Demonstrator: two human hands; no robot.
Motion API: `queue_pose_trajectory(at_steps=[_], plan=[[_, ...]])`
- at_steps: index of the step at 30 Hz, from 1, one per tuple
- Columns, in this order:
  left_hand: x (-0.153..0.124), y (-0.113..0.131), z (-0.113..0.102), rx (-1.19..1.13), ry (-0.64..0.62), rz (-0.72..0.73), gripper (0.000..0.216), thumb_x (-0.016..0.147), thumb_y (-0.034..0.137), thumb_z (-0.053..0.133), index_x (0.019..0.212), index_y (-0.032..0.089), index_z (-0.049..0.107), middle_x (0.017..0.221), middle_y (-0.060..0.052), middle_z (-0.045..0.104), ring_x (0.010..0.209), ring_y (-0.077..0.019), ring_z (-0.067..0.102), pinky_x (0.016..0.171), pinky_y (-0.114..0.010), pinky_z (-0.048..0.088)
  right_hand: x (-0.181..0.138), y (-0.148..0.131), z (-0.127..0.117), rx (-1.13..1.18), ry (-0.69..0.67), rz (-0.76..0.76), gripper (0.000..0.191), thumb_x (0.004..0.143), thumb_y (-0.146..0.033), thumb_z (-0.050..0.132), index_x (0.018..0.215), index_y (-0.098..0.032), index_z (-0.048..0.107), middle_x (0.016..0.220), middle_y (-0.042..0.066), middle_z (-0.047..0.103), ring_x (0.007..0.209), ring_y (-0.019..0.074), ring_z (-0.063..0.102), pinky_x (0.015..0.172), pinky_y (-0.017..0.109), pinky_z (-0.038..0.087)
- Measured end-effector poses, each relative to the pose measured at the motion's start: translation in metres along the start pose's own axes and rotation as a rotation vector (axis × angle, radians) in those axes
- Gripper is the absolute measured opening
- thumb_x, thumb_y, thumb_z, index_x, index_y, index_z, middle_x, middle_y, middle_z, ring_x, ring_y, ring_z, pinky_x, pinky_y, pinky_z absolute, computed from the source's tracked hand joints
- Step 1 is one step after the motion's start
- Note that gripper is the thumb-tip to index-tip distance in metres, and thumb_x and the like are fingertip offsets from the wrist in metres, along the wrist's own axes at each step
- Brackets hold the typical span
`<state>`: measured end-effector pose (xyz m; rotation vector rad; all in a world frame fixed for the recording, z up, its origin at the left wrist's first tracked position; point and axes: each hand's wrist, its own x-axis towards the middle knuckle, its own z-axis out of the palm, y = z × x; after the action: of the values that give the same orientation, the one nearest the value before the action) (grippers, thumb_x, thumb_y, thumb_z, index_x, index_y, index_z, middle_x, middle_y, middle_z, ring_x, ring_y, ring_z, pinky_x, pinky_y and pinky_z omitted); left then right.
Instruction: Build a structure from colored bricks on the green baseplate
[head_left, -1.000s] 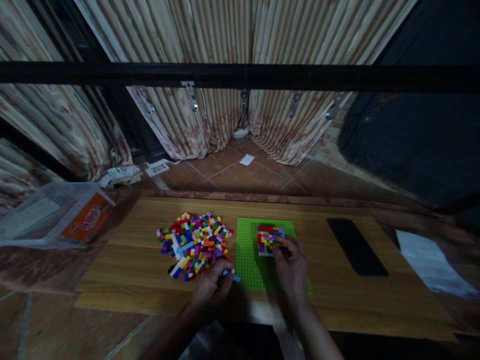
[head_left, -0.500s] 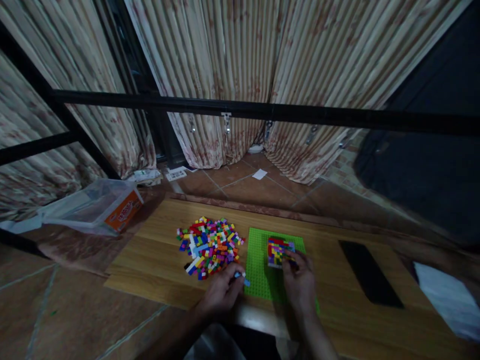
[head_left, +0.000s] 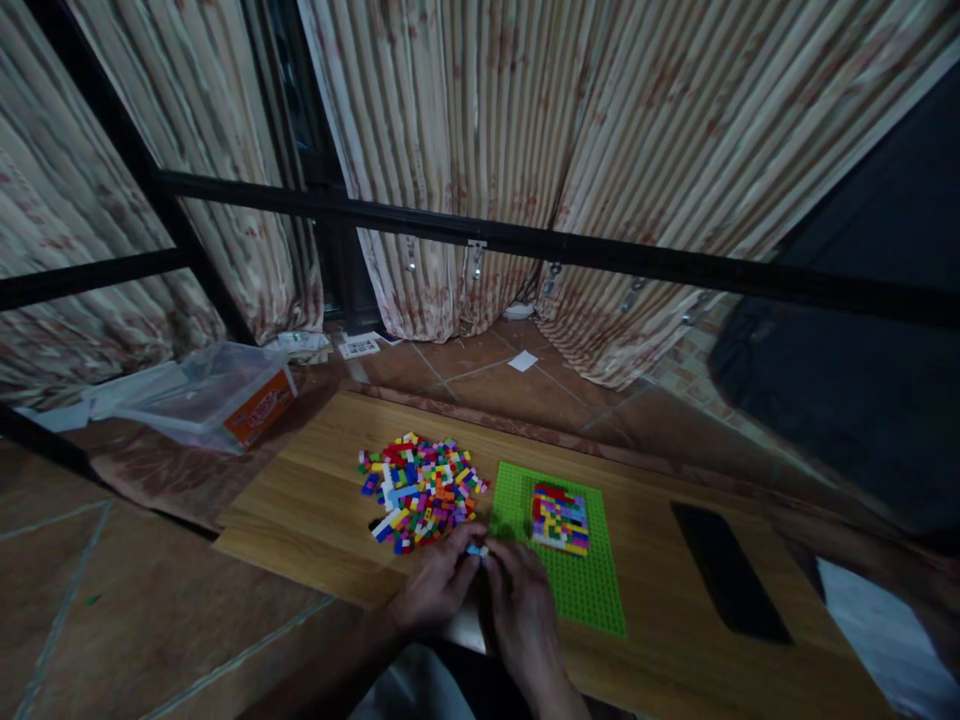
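My left hand (head_left: pixel 441 578) is closed, pinching small light blue toy bricks (head_left: pixel 475 549) between thumb and fingers. Meeting it from the right, my right hand (head_left: pixel 523 598) has its fingertips closed on the same little bricks, whose exact shape is mostly hidden. Both hands are over the near edge of the table, between a loose pile of mixed-colour toy bricks (head_left: pixel 427 490) and a green studded baseplate (head_left: pixel 592 595). On that baseplate sits a rectangular multicoloured brick build (head_left: pixel 560 520), which neither hand touches.
The wooden table (head_left: pixel 300 500) carries a dark flat slab (head_left: pixel 729 572) at the right. A clear plastic bin (head_left: pixel 202 405) with an orange label stands on the floor to the left. A black metal rail (head_left: pixel 420 222) crosses in front of the curtains (head_left: pixel 465 120).
My right hand has left the multicoloured build and come leftward to the light blue bricks in my left hand. The view has turned slightly.
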<state>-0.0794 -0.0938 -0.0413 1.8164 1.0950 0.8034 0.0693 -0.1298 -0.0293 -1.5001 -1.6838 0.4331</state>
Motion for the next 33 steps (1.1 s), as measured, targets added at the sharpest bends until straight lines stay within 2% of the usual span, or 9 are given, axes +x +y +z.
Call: queue_pose_trajectory(at_steps=[4, 11, 16, 20, 23, 29, 33], plan=[[-0.001, -0.001, -0.001, 0.020, -0.007, 0.016, 0.038, 0.091, 0.025, 0.042, 0.128, 0.020, 0.049, 0.119, -0.010, 0.063, 0.106, -0.0199, 0.060, 0.093, -0.034, 0.048, -0.002, 0.002, 0.005, 0.026, 0.001, 0.042, 0.027, 0.095, -0.032, 0.044, 0.099, -0.026, 0.070, 0.092, 0.005, 0.070, 0.085, 0.0207, 0.065, 0.075, 0.035, 0.051], [0.004, 0.008, -0.004, 0.011, -0.054, 0.005, 0.028, 0.090, 0.024, 0.043, 0.112, 0.022, 0.060, 0.098, -0.004, 0.067, 0.093, -0.0170, 0.063, 0.085, -0.029, 0.049, -0.004, 0.007, 0.009, 0.031, 0.034, 0.058, 0.025, 0.095, -0.033, 0.047, 0.095, -0.025, 0.071, 0.090, 0.004, 0.071, 0.084, 0.0206, 0.063, 0.077, 0.035, 0.049], [0.006, 0.009, -0.004, -0.001, -0.042, -0.017, 0.025, 0.089, 0.024, 0.043, 0.107, 0.022, 0.060, 0.097, -0.003, 0.067, 0.092, -0.0162, 0.062, 0.084, -0.028, 0.049, -0.005, 0.007, 0.010, -0.019, 0.042, 0.055, 0.024, 0.095, -0.030, 0.047, 0.094, -0.025, 0.070, 0.090, 0.004, 0.071, 0.084, 0.0205, 0.062, 0.078, 0.036, 0.047], [0.005, 0.006, -0.002, -0.033, -0.056, -0.084, 0.024, 0.089, 0.027, 0.044, 0.106, 0.020, 0.059, 0.085, -0.002, 0.066, 0.076, -0.0143, 0.062, 0.072, -0.025, 0.048, -0.006, 0.008, 0.010, -0.069, 0.075, 0.035, 0.022, 0.094, -0.030, 0.049, 0.093, -0.024, 0.070, 0.088, 0.003, 0.071, 0.083, 0.0208, 0.063, 0.078, 0.037, 0.046], [0.004, 0.004, -0.002, -0.065, -0.073, -0.131, 0.026, 0.090, 0.029, 0.044, 0.109, 0.020, 0.057, 0.077, 0.000, 0.064, 0.068, -0.0133, 0.060, 0.067, -0.025, 0.047, -0.005, 0.014, 0.002, -0.094, 0.124, 0.048, 0.022, 0.094, -0.030, 0.049, 0.096, -0.023, 0.071, 0.090, 0.005, 0.071, 0.086, 0.0213, 0.063, 0.079, 0.037, 0.046], [0.005, 0.007, -0.003, -0.060, -0.088, -0.158, 0.021, 0.090, 0.031, 0.044, 0.102, 0.020, 0.057, 0.069, 0.002, 0.060, 0.065, -0.0131, 0.058, 0.062, -0.024, 0.044, -0.001, 0.044, -0.034, -0.219, 0.266, 0.092, 0.027, 0.094, -0.033, 0.048, 0.100, -0.021, 0.072, 0.099, 0.008, 0.069, 0.096, 0.0234, 0.060, 0.085, 0.040, 0.047], [0.007, 0.006, -0.003, -0.058, -0.115, -0.166, 0.022, 0.090, 0.032, 0.044, 0.102, 0.019, 0.057, 0.068, 0.002, 0.058, 0.063, -0.0128, 0.057, 0.061, -0.024, 0.043, 0.003, 0.060, -0.050, -0.306, 0.316, 0.099, 0.031, 0.093, -0.037, 0.049, 0.098, -0.020, 0.074, 0.099, 0.010, 0.067, 0.094, 0.0230, 0.060, 0.085, 0.040, 0.048]])
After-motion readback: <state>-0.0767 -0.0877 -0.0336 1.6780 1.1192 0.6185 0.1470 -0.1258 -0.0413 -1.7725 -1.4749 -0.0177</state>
